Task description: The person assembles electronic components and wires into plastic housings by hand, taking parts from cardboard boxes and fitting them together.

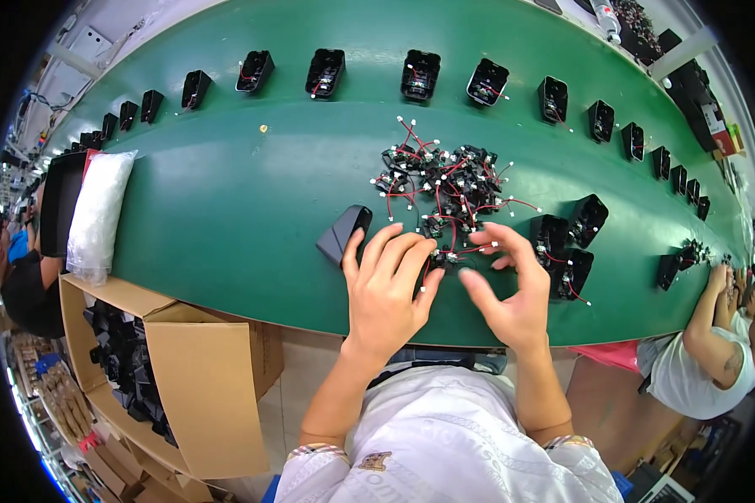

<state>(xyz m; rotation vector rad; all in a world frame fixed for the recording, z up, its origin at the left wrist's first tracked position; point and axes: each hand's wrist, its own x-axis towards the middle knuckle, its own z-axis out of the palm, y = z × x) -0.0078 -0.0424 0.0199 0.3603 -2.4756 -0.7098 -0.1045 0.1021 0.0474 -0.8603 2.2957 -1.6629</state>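
Observation:
A heap of small black wired modules [466, 180] with red and black leads and white connectors lies ahead of my hands on the green table. My left hand [390, 289] is palm down, fingers spread and bent; its index fingertip is beside a black wired module [443, 258] at the heap's near edge. Next to its outer fingers lies a dark grey plastic housing [344, 235] with slanted sides. My right hand [516, 293] has thumb and fingers apart, close to the same module and its red lead. Nothing shows gripped in either hand.
Several black housings [550, 239] with wires stand right of my hands. A row of similar housings [325, 73] curves along the table's far side. At left are a clear plastic bag [102, 214], a black tray [61, 201] and a cardboard box [205, 394] of black parts. Another person [705, 360] works at right.

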